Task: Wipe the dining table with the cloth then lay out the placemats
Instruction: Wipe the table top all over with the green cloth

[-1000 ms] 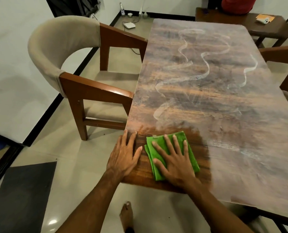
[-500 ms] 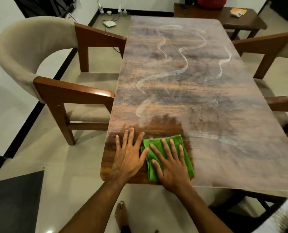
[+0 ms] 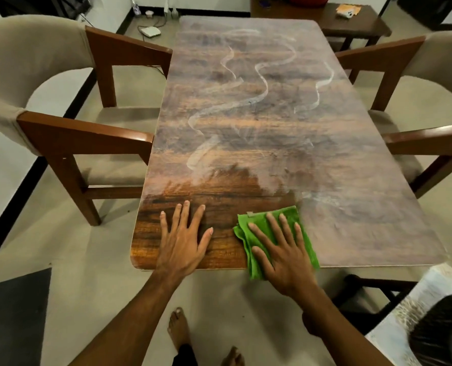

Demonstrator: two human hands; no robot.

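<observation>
Cloth: green, folded, lying on the table's near edge and slightly overhanging it.
Right hand: fingers straight and spread, pressing flat on the cloth.
Left hand: flat on bare wood just left of the cloth, fingers spread, apart from it.
Table: dark clean patch around both hands; whitish film with wavy streaks elsewhere.
Chairs: one at each long side.

The wooden table looks hazy with white film, glossy near the fuzzy green cloth, beside fabric-backed wooden chairs
</observation>
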